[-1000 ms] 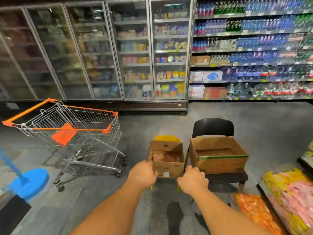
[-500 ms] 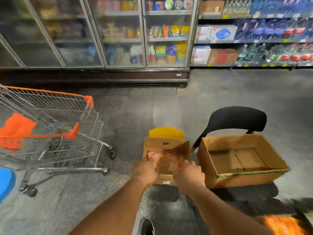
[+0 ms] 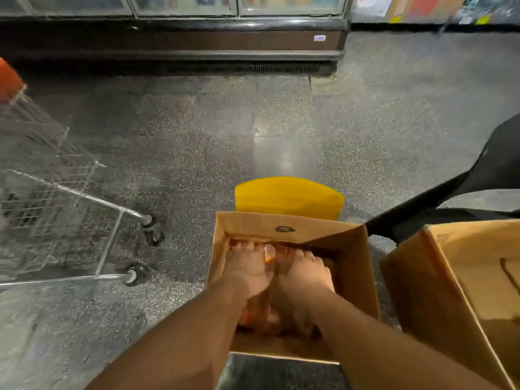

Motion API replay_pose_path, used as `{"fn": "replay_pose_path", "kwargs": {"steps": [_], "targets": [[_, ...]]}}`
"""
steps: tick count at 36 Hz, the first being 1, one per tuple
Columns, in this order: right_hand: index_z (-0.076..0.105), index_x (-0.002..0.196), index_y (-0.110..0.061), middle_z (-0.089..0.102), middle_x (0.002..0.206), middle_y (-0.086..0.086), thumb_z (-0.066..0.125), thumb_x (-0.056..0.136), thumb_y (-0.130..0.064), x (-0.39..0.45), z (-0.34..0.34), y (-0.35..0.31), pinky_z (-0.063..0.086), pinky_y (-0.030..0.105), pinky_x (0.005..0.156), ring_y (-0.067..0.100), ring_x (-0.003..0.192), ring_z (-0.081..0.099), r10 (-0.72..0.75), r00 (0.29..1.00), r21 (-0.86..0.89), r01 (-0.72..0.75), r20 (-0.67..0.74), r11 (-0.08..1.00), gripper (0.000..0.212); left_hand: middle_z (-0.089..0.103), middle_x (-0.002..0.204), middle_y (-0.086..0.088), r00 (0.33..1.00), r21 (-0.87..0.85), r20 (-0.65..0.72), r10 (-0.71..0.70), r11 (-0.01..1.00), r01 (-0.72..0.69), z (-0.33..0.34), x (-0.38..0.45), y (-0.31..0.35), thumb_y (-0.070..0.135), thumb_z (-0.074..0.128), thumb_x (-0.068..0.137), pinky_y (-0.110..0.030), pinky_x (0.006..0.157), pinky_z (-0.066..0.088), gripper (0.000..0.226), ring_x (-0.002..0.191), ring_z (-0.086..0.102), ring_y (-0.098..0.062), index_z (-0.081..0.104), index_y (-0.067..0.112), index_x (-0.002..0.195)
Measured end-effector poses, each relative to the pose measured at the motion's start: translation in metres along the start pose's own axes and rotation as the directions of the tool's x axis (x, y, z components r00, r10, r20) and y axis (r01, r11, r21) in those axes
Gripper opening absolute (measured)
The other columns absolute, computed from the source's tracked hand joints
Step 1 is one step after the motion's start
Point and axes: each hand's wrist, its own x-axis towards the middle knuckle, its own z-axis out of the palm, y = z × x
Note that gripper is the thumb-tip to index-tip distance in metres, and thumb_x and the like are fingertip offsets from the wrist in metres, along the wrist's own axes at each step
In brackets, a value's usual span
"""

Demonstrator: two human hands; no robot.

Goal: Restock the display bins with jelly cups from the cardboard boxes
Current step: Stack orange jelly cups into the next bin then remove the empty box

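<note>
Head view: two hands (image 3: 249,270) (image 3: 305,277) inside one of two boxes (image 3: 351,266).

Speckled dark floor (image 3: 225,130), glass-door coolers (image 3: 183,7), black chair (image 3: 501,164)

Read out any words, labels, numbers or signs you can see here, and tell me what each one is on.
No text here can be read.
Dark oval mark on the inner back wall of the open brown cardboard box: too small to read.
Small white sticker on the dark freezer base: too small.
Yellow tags on the store shelf edge: blurred.
</note>
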Motion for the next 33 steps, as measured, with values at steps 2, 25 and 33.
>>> {"fn": "replay_pose_path", "kwargs": {"steps": [2,25,33], "targets": [[0.03,0.152,-0.016,0.037,0.154,0.006,0.052,0.093,-0.041,0.038,0.024,0.006,0.03,0.044,0.117,0.028,0.143,0.033,-0.03,0.999,-0.02,0.03,-0.01,0.999,0.068,0.031,0.156,-0.003,1.0,-0.023,-0.001,0.008,1.0,-0.008,0.03,0.031,0.0,0.055,0.054,0.092,-0.047,0.12,0.018,0.074,0.144,0.025,-0.029,0.028,0.024,0.154],[0.059,0.123,-0.013,0.063,0.127,0.01,0.038,0.105,-0.017,0.115,0.073,0.025,0.045,0.034,0.099,0.027,0.117,0.06,-0.044,0.982,0.102,0.064,-0.182,0.993,0.028,0.052,0.136,-0.008,0.991,0.143,0.0,0.136,0.98,-0.135,0.058,0.08,0.002,0.023,0.035,0.103,-0.052,0.104,0.038,0.029,0.131,0.045,-0.028,0.048,0.017,0.128],[0.057,0.13,-0.018,0.054,0.136,0.005,0.045,0.103,-0.023,0.015,0.02,0.031,0.047,0.036,0.095,0.028,0.115,0.06,-0.057,0.976,0.213,0.103,-0.212,0.972,0.03,0.058,0.129,-0.011,0.98,0.221,0.011,0.201,0.955,-0.198,-0.022,0.009,0.03,0.028,0.046,0.101,-0.047,0.095,0.05,0.03,0.121,0.054,-0.03,0.051,0.015,0.126]]}}
